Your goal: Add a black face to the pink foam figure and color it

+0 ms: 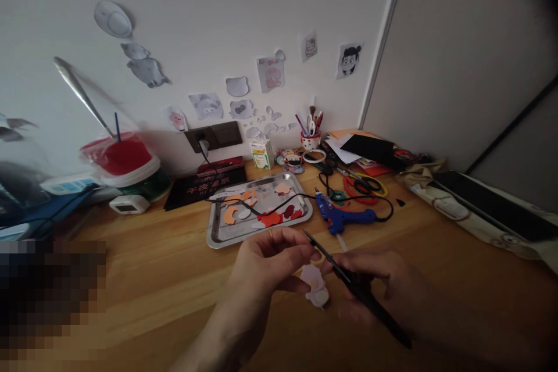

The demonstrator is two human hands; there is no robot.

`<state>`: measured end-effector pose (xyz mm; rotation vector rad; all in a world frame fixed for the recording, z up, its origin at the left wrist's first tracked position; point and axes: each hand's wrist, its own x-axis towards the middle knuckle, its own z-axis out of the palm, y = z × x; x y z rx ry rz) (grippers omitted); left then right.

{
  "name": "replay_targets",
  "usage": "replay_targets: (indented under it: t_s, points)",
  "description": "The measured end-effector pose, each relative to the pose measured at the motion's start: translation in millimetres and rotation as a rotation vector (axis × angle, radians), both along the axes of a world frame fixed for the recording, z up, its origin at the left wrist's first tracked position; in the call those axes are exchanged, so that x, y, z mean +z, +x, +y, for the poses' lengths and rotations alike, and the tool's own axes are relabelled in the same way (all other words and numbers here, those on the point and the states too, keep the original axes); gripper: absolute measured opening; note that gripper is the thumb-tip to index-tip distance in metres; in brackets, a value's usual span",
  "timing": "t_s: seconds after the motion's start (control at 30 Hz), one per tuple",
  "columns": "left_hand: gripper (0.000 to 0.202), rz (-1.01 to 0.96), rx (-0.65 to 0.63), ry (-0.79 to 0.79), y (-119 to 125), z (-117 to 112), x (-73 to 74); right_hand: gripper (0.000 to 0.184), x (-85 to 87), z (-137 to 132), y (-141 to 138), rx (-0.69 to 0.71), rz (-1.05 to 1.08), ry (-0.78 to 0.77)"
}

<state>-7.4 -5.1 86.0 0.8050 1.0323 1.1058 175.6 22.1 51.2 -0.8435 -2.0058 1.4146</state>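
Observation:
My right hand (pixel 375 279) is closed around long black tweezers (pixel 349 279), held slantwise with the tips up and to the left. Those tips reach the fingertips of my left hand (pixel 274 258), which are pinched together. Whatever small piece sits between the left fingers is too small to make out. Just below both hands lies a pink layered paper cutout (pixel 314 288) with a pale round part. Behind my hands stands a metal tray (pixel 213 226) with orange, red and white cut pieces.
A blue glue gun (pixel 344 218) lies right of the tray, its black cord crossing the tray. Beyond it are scissors (pixel 366 183), a yellow-and-orange ring and a pen cup (pixel 311 140). A white-and-green tub (pixel 143 177) stands at left, a beige bag (pixel 462 203) at right.

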Motion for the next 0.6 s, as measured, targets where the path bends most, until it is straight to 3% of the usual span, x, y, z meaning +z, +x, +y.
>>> replay_targets:
  t_s: [0.6]
  points:
    - [0.008, -0.022, -0.016, -0.028, 1.0, 1.3, 1.3, 0.012, 1.2, 0.3, 1.5, -0.015, -0.076, 0.074]
